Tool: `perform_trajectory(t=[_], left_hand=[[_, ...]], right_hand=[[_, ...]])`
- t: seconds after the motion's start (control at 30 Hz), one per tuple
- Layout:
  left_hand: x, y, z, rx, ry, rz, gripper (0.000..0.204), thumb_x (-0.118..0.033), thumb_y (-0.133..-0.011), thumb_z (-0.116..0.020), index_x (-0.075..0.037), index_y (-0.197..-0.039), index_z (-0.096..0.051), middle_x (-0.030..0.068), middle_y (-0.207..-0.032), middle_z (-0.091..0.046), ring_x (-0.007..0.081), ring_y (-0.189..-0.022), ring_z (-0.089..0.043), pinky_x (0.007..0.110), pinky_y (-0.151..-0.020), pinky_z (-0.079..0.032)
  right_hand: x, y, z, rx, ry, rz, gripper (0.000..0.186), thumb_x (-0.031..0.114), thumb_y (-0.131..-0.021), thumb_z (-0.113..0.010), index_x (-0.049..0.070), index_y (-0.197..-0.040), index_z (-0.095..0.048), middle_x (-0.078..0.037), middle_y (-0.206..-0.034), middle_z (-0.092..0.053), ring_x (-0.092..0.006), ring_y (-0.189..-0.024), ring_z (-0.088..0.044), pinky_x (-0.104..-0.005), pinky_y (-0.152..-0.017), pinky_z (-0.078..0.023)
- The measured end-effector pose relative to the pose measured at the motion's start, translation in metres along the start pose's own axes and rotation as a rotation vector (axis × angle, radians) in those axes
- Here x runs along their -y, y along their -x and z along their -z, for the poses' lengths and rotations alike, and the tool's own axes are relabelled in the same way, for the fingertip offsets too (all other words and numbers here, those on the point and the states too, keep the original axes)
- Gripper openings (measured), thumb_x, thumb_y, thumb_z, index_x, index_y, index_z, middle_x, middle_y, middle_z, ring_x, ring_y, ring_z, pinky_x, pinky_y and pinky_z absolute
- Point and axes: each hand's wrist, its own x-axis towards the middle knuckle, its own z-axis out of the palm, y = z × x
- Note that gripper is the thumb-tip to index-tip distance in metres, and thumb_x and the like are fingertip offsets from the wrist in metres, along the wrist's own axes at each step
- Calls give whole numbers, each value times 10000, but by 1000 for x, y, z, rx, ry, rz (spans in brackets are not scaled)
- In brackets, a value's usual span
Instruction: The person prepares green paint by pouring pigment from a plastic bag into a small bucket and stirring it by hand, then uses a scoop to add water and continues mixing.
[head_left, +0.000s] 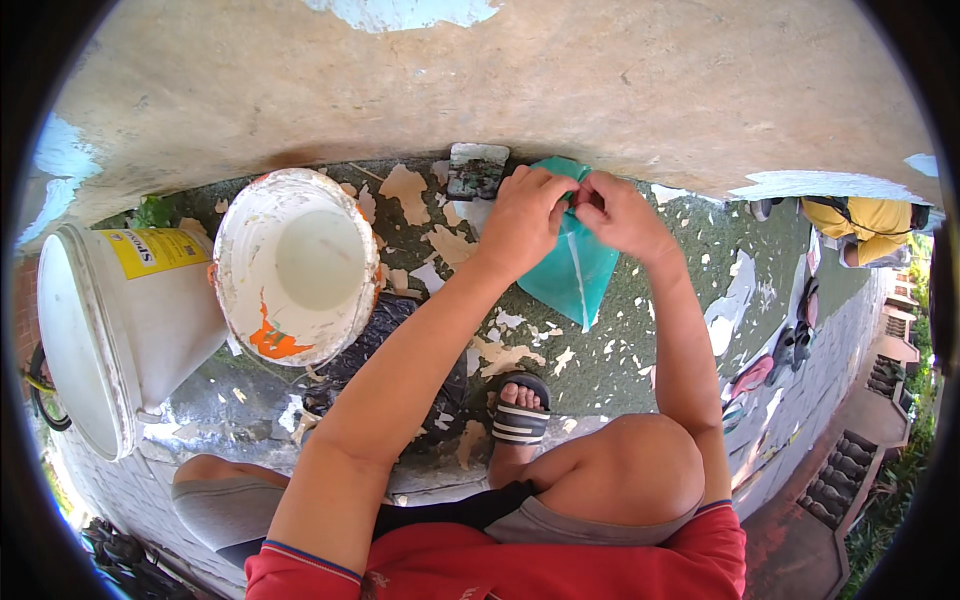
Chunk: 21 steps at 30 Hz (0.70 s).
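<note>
Teal plastic pouch [578, 262] held at its top edge by 2 hands, above a paint-flecked floor at the foot of a wall.

The pouch hangs near the far wall [560, 80], its lower corner pointing toward the viewer; a pale streak runs down its face. The left hand [522, 220] and right hand [622, 215] meet at its top, fingers of both pinched shut on the edge. A sandalled foot [518, 410] sits below. To the left stands a paint-smeared white bucket [295, 262] holding white liquid, and further left a white tub [120, 330] tipped on its side.
</note>
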Motion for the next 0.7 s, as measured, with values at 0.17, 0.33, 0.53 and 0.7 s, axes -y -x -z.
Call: perform_trajectory(t=[0.17, 0.33, 0.53, 0.7], left_hand=[[11, -3, 3, 41, 153, 98, 183, -75, -816, -706, -42, -996, -703, 107, -939, -636, 316, -933, -574, 415, -837, -484], [12, -2, 2, 21, 263, 250, 160, -101, -845, -700, -10, -974, -725, 117, -948, -657, 303, -936, -597, 391, -831, -503], [14, -4, 5, 12, 241, 317, 171, -136, -843, -702, 4, -937, -729, 130, -899, -669, 297, -855, -629, 383, -773, -523], [13, -3, 2, -38, 200, 382, 167, -141, -834, -702, 3, -916, -724, 144, -864, -672, 301, -802, -641, 383, -754, -531]], right_hand=[[-2, -10, -1, -76, -228, -2, 114, 79, -874, -646, -15, -939, -639, -103, -854, -689, -153, -758, -647, -315, -694, -524], [-10, -12, -10, -75, -476, -13, 206, 61, -946, -640, -8, -1127, -570, -72, -966, -662, -133, -864, -634, -284, -770, -522], [-14, -13, -21, -100, -591, -31, 329, 50, -953, -645, -5, -1237, -488, -73, -987, -644, -128, -925, -624, -264, -812, -512], [-10, -8, -29, -190, -599, -6, 339, 36, -932, -665, 1, -1221, -492, -96, -1011, -671, -127, -918, -632, -263, -798, -516]])
